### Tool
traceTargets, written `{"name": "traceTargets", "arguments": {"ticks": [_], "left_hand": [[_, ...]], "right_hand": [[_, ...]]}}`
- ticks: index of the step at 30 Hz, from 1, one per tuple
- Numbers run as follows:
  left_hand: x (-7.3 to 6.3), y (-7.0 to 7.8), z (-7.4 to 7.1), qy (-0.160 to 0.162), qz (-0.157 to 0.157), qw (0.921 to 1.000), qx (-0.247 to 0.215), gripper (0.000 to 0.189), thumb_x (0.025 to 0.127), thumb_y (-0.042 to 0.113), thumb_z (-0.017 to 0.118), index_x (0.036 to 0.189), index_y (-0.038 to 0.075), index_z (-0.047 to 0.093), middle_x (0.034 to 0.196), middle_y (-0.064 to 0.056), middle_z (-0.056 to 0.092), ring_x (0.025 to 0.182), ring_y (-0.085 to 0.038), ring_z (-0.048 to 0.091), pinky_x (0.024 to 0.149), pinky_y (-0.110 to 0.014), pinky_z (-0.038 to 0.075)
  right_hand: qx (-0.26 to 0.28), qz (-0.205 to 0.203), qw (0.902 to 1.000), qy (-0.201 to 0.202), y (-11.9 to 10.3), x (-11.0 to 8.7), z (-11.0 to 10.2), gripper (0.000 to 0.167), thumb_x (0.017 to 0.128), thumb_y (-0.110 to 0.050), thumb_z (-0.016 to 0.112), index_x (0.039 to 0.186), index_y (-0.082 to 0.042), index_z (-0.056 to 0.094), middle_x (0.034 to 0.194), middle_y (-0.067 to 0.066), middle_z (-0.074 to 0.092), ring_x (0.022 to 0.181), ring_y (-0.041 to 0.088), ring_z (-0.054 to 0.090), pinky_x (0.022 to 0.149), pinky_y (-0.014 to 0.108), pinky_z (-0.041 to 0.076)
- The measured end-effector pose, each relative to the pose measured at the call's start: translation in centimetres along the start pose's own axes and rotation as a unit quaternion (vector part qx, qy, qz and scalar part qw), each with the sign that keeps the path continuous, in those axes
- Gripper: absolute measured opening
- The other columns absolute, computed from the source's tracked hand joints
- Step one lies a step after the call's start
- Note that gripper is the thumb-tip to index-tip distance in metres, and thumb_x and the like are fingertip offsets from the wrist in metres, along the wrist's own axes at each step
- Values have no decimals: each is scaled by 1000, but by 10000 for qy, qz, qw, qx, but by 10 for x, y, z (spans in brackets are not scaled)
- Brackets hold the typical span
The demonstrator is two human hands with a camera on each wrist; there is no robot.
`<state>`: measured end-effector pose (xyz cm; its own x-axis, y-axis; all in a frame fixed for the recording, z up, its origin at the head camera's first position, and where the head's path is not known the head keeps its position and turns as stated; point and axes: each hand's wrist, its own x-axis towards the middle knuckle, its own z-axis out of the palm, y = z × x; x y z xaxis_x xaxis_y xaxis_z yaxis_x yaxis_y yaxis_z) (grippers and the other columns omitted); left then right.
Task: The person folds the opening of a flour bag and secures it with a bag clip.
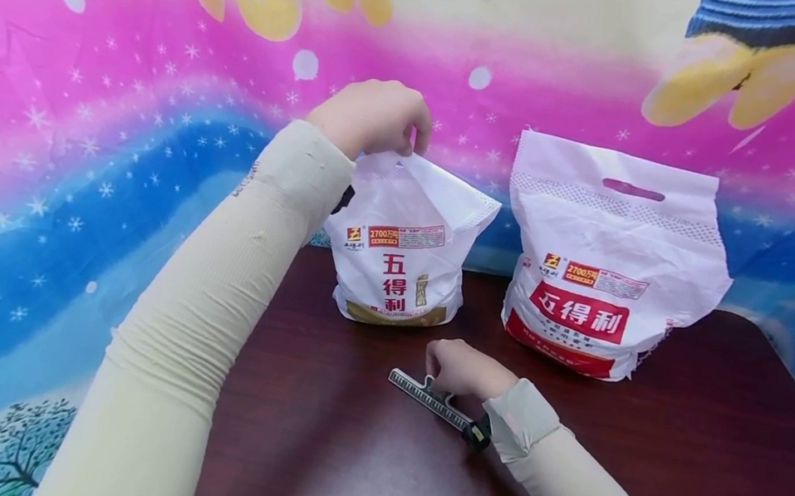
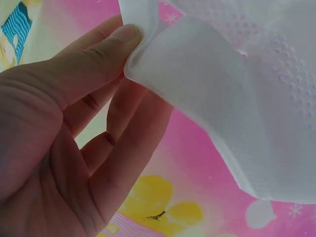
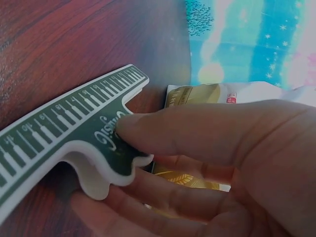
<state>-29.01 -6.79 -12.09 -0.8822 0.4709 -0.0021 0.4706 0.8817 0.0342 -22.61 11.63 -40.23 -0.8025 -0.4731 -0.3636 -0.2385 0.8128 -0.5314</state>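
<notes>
My left hand (image 1: 379,116) pinches the top corner of a smaller white flour bag (image 1: 358,264), thumb on one side of the folded edge and fingers on the other. In the left wrist view the bag's top (image 2: 197,74) hangs from that pinch, its embossed band showing at the right. Low over the table front, my right hand (image 1: 468,370) grips a long clip (image 1: 416,391) by its handles. The right wrist view shows the clip's dark green face with piano keys and white lettering, the thumb (image 3: 163,128) pressing on one handle and fingers underneath.
A larger white bag (image 1: 594,240) with red print and a cut-out handle stands upright to the right. Both bags rest on a dark reddish-brown table (image 1: 353,468). Behind it hangs a pink and blue patterned cloth (image 1: 157,124).
</notes>
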Motion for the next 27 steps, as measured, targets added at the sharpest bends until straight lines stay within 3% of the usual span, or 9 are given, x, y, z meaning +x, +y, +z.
{"name": "traceTargets", "arguments": {"ticks": [10,27], "left_hand": [[-1,0,1,66,91,9998,143,23,98,9,66,120,15,73,119,-5,65,109,-24,56,95,-41,49],[-2,-3,4,201,154,9996,121,22,99,9,65,119,15,72,120,-5,66,110,-24,56,96,-42,49]], "right_hand": [[-55,161,9999,13,0,-2,-2,21,83,-8,82,102,-8,72,87,4,67,75,20,63,75,39,58],[-71,29,9999,85,0,-3,0,14,82,-8,82,94,-9,74,80,1,67,71,19,62,70,37,57]]}}
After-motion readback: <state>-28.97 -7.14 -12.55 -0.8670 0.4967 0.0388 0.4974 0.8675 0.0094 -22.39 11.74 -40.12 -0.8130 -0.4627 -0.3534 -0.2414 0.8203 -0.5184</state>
